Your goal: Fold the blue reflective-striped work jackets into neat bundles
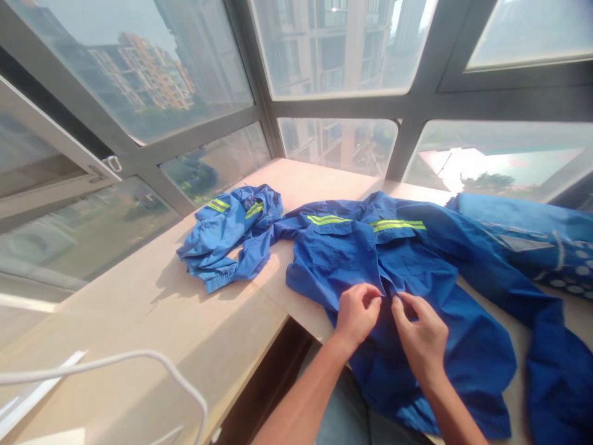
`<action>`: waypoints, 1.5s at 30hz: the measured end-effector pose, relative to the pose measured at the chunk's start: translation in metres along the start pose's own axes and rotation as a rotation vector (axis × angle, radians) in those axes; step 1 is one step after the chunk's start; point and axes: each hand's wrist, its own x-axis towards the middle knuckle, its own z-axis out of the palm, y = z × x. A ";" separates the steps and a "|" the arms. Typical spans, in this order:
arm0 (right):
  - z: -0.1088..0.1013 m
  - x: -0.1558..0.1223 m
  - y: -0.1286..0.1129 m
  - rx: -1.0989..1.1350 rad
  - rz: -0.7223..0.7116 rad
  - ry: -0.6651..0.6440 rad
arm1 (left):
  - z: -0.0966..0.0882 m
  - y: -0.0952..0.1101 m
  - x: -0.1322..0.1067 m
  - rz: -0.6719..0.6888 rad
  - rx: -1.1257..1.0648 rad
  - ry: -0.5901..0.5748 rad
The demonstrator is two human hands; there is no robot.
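Note:
A blue work jacket (352,253) with yellow-green reflective stripes lies spread front-up on the wooden counter (152,309), its hem hanging over the near edge. My left hand (356,312) pinches the left side of the jacket's front opening. My right hand (419,334) pinches the right side, right beside the left hand. Both sets of fingers are closed on the fabric at the middle of the placket. One sleeve (257,247) stretches away to the left.
A second blue garment (222,235) with reflective stripes lies crumpled at the left of the counter by the windows (208,167). More blue cloth (532,235) lies at the right. A white hanger (139,364) sits at the near left.

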 end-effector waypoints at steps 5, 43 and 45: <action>0.004 0.005 -0.005 0.082 0.010 -0.096 | -0.003 -0.002 0.004 0.020 -0.013 -0.021; -0.002 -0.004 -0.005 0.338 0.160 -0.281 | 0.007 -0.020 0.012 -0.265 -0.365 -0.012; -0.004 0.002 -0.004 0.295 0.161 -0.275 | 0.006 -0.021 0.011 -0.243 -0.379 -0.012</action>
